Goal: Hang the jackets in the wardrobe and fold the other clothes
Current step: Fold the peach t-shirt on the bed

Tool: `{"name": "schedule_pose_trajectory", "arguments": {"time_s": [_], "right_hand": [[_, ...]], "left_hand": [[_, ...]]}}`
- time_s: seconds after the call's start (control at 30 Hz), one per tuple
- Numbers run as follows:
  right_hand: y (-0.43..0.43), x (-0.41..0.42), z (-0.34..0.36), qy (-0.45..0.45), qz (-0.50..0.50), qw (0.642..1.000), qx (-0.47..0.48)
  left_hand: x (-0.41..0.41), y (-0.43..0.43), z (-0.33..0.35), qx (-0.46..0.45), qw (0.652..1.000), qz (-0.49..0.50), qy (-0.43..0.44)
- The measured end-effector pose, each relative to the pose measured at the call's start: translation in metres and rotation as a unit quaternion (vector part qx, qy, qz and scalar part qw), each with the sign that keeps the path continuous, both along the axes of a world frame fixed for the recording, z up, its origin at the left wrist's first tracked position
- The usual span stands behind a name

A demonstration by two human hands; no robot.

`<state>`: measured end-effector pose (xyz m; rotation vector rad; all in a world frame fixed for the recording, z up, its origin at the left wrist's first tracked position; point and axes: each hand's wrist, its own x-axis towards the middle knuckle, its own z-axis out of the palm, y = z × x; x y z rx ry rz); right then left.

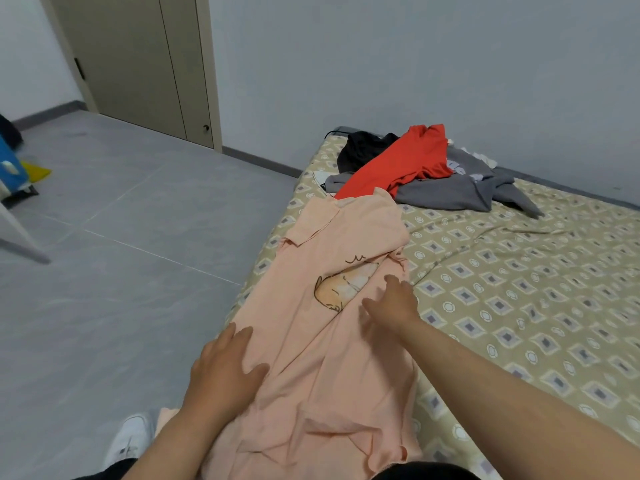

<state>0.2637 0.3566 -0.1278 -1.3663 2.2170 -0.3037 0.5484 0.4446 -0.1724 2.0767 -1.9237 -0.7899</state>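
A peach-coloured shirt [346,237] with a cat print lies stretched out along the left edge of the bed [519,289], from the bottom centre of the frame up toward the middle. The left hand [225,368] rests flat on its lower left part, fingers straight and holding nothing. The right hand [391,303] lies open with spread fingers just beside the print, pressing the cloth and gripping nothing. The fabric looks thin, light and very soft, so it will wrinkle and slide easily on the sheet. I think it is better to pinch it at the side seams or shoulders for folding. In the upper centre, a red garment [408,161] lies over a grey sweatshirt [443,195] and a black garment [367,147], well apart from the hands.
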Motion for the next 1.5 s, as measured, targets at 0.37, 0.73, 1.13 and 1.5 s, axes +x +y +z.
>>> {"name": "schedule_pose_trajectory", "arguments": {"time_s": [0.37,0.73,1.13,1.5], "right_hand": [[-0.053,-0.001,0.003,-0.29,-0.292,0.908,-0.073],[0.078,0.052,0.066,-0.413,0.277,0.838,0.224],[0.099,0.052,0.007,-0.337,-0.006,0.941,0.035],[0.078,0.055,-0.001,-0.521,-0.097,0.847,0.042]], "left_hand": [[0.0,-0.025,-0.008,-0.052,0.992,0.048,0.107],[0.021,-0.016,0.054,0.269,0.945,-0.136,-0.123],[-0.006,-0.008,0.023,0.005,0.981,-0.009,0.192],[0.012,-0.036,0.039,0.097,0.991,-0.001,-0.087]]}}
